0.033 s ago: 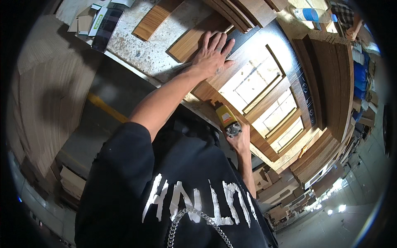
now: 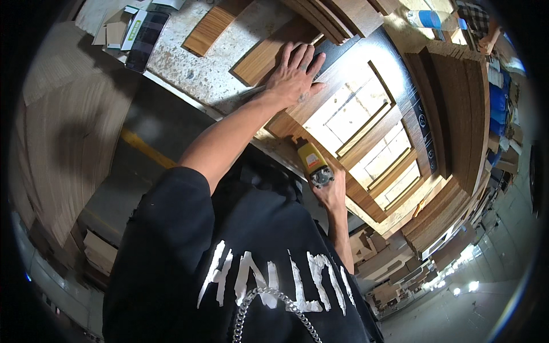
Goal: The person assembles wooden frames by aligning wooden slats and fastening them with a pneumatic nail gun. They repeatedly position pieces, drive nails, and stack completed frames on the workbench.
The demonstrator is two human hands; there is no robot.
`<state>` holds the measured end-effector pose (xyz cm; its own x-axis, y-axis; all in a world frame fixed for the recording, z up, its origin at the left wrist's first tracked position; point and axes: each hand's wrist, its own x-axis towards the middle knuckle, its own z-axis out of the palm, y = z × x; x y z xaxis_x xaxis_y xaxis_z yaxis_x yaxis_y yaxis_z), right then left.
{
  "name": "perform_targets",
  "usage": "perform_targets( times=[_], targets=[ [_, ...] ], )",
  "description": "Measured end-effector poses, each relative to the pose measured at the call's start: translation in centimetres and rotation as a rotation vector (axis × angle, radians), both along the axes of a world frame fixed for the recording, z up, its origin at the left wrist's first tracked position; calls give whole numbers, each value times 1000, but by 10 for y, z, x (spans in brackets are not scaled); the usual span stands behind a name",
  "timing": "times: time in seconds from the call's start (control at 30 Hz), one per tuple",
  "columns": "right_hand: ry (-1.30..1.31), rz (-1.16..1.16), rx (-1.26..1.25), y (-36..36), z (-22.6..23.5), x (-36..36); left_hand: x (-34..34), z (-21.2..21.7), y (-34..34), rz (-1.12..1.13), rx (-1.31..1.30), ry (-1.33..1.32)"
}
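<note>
A brown wood-grain frame point(image 2: 297, 127) with several rectangular openings lies on the worktable. My left hand point(image 2: 293, 80) rests with its fingers spread on the frame's far left corner, beside a loose wood-grain strip point(image 2: 251, 67). In my right hand point(image 2: 333, 191) is a yellow nail gun point(image 2: 311, 155), its rear end toward me. The gun's nose meets the frame's near left corner; whether it presses on the wood cannot be made out. My right fingers are partly hidden behind the gun.
Dark brown boards stand stacked on the right point(image 2: 457, 114), and more brown panels point(image 2: 74, 131) are piled at the left. A water bottle point(image 2: 432, 20) lies at the far right near another person's hand point(image 2: 488, 44). Opened small boxes point(image 2: 123, 31) sit on the table's left corner.
</note>
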<state>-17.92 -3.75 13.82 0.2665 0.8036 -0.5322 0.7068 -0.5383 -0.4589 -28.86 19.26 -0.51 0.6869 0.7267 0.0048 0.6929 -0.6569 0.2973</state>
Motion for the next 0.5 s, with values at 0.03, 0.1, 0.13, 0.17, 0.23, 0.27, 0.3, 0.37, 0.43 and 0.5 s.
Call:
perform_targets(
  times=[0.03, 0.1, 0.13, 0.17, 0.23, 0.27, 0.3, 0.37, 0.43, 0.5],
  targets=[
    [19, -18, 15, 3, -6, -1, 0, 1, 1, -8, -8, 5],
    [70, -84, -35, 19, -7, -6, 0, 8, -1, -14, -22, 19],
    [75, -84, -60, 31, -4, -8, -1, 5, -2, -10, -19, 3],
    [48, -74, -28, 36, -4, -11, -1, 3, -2, -5, -16, -12],
    [20, -60, -29, 42, -5, -12, -2, -2, -2, 11, -10, -25],
    [20, -57, -62, 44, -6, -11, -1, -4, -3, 22, -8, -22],
    [19, -52, -96, 46, -7, -9, 0, -6, -3, 33, -6, -19],
    [32, -67, -111, 47, -5, -9, 0, 0, -2, 16, -13, 27],
    [50, -65, -113, 47, -4, -9, 1, 1, -1, 13, -5, 40],
    [49, -50, -130, 49, -3, -10, 0, 2, -2, 9, 9, 47]
  ],
)
